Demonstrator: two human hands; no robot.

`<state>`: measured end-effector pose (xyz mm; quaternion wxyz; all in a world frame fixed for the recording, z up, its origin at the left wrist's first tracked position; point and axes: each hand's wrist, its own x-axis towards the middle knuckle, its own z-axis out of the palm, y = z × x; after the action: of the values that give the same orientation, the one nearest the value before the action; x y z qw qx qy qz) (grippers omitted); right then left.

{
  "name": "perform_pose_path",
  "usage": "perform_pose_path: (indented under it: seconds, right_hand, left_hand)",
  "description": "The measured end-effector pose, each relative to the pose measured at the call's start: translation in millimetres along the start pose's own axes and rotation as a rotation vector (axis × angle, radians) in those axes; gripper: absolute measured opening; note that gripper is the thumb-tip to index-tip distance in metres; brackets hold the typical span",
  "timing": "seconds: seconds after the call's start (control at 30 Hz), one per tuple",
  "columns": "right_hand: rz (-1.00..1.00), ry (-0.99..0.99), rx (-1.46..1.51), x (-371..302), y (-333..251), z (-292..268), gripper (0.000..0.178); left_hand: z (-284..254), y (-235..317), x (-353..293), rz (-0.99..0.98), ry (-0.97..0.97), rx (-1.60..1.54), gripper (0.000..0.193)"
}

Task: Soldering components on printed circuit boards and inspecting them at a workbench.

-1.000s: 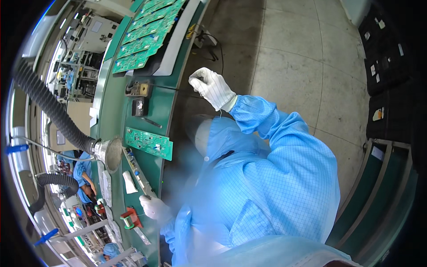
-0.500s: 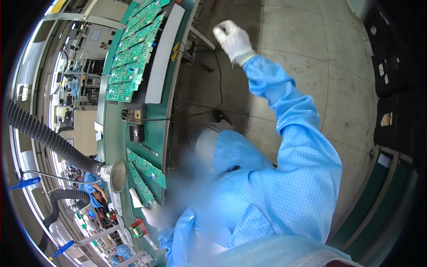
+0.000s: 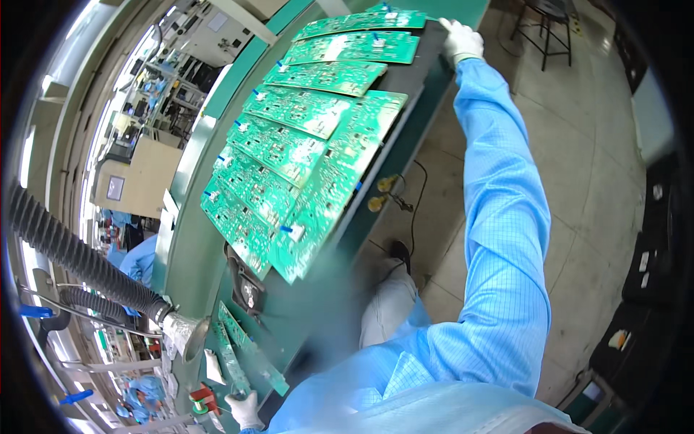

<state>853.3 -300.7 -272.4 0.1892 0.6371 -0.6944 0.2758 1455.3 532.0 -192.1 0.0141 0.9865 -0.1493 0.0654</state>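
Note:
My right hand (image 3: 463, 43), in a white glove, is at the far right edge of a dark tray (image 3: 431, 45), its fingers bent and closed on that edge. Overlapping green circuit boards (image 3: 289, 108) lie on the tray in a slanting row, several with small blue-and-white parts. One long board (image 3: 347, 181) lies along the side nearest me. Low in the view, my gloved left hand (image 3: 246, 411) rests on the bench with its fingers apart. Just beyond it lie two narrow circuit boards (image 3: 249, 351), side by side.
A ribbed black fume hose (image 3: 87, 246) ends in a metal hood (image 3: 189, 336) over the bench at left. A red stand with a solder spool (image 3: 204, 399) is beside my left hand. A black stool (image 3: 546, 29) stands at far right; dark bins line the right.
My right hand has gone from over the floor to the tray's far edge, its arm stretching out. The view has shifted, bringing the row of boards closer. My left hand remains near the two boards.

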Motion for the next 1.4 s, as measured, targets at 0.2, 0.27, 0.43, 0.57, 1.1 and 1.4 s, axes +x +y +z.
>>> perform_pose_path:
  seconds: [0.2,0.27,0.43,0.57,1.1,1.4]
  right_hand:
    - [-0.009,-0.060,0.257,48,31,-3,0.037]
    - [0.317,0.090,0.468,52,20,-17,0.036]
    - [0.648,0.344,1.425,6,54,-93,0.025]
    - [0.607,0.387,1.613,-72,64,-195,0.026]
    - [0.286,-0.955,2.573,-406,-56,-431,0.038]
    - [-0.141,-1.143,1.695,-547,-308,-501,0.036]
  left_hand:
    - [18,-11,10,-0.014,0.117,0.027,0.066]
    - [18,-5,2,-0.049,0.143,0.036,0.067]
    - [23,3,8,-0.077,0.177,-0.107,0.069]
    - [5,22,-3,-0.104,0.107,-0.075,0.074]
    - [-9,-5,-1,0.311,0.034,-0.409,0.073]
    - [-9,-84,-52,0.378,-0.064,-1.616,0.041]
